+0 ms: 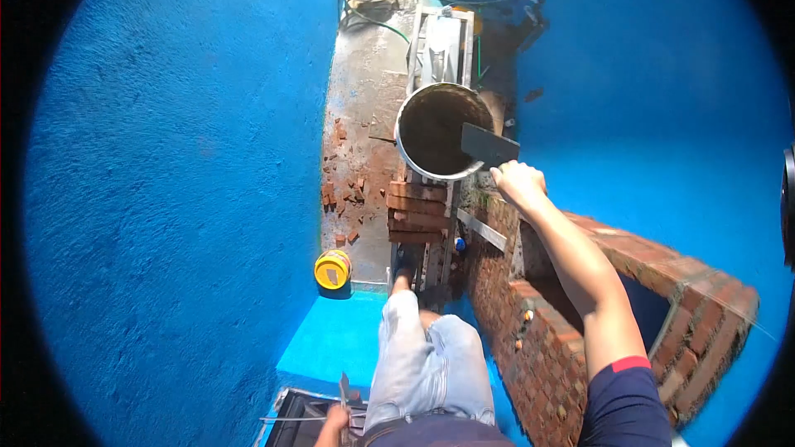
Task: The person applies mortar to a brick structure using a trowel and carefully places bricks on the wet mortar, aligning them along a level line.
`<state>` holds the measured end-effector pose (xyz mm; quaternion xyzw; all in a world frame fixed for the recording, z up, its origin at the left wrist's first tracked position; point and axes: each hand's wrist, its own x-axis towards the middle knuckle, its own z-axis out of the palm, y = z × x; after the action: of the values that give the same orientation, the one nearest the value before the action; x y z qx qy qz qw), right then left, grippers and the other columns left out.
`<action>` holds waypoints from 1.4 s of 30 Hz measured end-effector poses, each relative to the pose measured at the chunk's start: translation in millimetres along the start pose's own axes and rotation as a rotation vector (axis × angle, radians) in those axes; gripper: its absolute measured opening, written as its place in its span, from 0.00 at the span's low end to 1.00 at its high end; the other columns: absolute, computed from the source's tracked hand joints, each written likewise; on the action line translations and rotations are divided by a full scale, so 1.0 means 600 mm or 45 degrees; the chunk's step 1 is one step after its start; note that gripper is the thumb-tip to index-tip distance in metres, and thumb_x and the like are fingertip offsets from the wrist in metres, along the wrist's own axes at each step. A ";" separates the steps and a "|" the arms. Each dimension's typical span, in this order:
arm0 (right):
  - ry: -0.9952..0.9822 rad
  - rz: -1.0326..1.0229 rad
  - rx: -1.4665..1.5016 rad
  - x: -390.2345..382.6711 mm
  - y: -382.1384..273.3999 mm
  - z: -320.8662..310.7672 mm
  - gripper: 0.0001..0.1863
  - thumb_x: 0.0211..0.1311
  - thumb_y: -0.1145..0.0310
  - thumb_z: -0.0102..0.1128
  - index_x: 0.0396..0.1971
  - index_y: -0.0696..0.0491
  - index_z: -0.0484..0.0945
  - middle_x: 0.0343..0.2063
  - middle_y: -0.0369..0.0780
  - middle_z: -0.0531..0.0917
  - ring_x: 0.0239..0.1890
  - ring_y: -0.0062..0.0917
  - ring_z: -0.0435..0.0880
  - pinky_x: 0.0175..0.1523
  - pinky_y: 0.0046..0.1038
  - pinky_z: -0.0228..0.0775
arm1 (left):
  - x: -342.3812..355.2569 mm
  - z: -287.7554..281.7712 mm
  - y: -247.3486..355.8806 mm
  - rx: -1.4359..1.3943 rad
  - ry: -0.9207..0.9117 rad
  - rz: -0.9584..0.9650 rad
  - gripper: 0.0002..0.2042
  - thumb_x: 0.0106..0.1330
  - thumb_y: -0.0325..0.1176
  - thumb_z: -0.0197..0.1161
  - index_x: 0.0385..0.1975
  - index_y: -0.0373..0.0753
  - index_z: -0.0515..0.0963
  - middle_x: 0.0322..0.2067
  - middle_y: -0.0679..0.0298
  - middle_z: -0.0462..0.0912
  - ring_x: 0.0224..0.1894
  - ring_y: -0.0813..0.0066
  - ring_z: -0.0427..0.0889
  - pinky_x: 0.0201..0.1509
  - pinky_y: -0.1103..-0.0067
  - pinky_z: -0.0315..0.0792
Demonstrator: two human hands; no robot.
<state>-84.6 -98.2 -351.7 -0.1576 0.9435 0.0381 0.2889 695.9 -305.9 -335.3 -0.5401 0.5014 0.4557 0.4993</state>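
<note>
My right hand [520,184] is closed round the handle of a flat, rectangular trowel [491,146]. The trowel's dark blade reaches over the right rim of a large round bucket [401,134] and covers part of its mouth. Grey-brown mortar [435,128] lies inside the bucket. Low at my left side, my left hand [334,419] is closed on a narrow grey bladed tool [344,386] that points up; its exact kind is too small to make out. Just this side of the bucket, several red bricks [418,213] are stacked on the planks.
On the right runs a brick wall [638,252] with an opening, its top edge near my right arm. A yellow bucket [333,271] stands by the blue wall [190,157] on the left. Brick fragments [356,190] litter the floor. A green hose [377,23] lies beyond.
</note>
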 end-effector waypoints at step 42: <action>0.294 -0.548 1.231 0.189 0.022 0.234 0.18 0.60 0.55 0.58 0.27 0.57 0.83 0.27 0.37 0.84 0.30 0.21 0.79 0.38 0.27 0.72 | 0.130 -0.041 0.015 -0.204 0.040 -0.066 0.17 0.68 0.41 0.50 0.50 0.39 0.75 0.31 0.60 0.81 0.30 0.65 0.78 0.33 0.68 0.73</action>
<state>-102.7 -93.8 -531.5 -0.1996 0.8255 -0.4780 0.2241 693.3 -336.9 -411.5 -0.5981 0.4569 0.4728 0.4582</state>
